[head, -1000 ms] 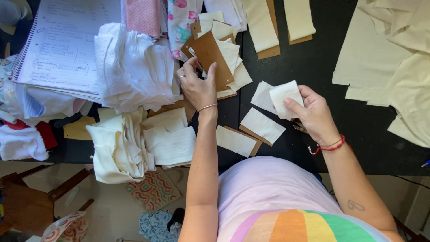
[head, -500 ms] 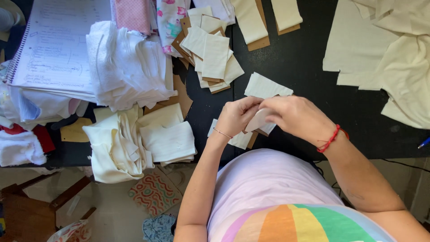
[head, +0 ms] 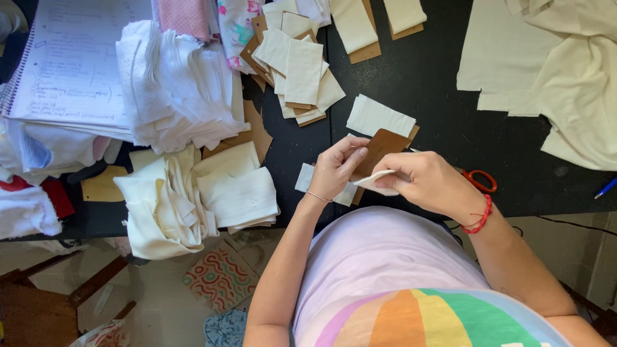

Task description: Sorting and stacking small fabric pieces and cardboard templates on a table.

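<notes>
In the head view, at the centre of the frame, our left hand (head: 335,168) pinches the brown card (head: 379,149) by its lower left edge, fingers curled shut on it, thumb on top. Our right hand (head: 429,183) is closed too, thumb and fingertips nipping a white cloth piece (head: 374,178) that shows as a thin edge between the two hands, just under the card and touching it. Both sit low over the near edge of the black table (head: 424,77).

To do this well, we judge we should keep the cloth flat against the card, corners matched, and hold the grip light so the soft piece does not bunch or slide off the stiff one.

The card is thin, stiff, matt, a rounded rectangle. The cloth is limp, cream-white, cut in small rectangles; one more rectangle (head: 379,117) lies just above the card. A loose heap of cards and cloths (head: 301,67) sits at upper centre. Thick folded white stacks (head: 180,90) fill the upper left, beside a spiral notebook (head: 71,64). Large cream fabric (head: 565,71) spreads at upper right. Red-handled scissors (head: 479,180) peek out just right of our right hand, and a blue pen (head: 605,187) lies at the right edge
</notes>
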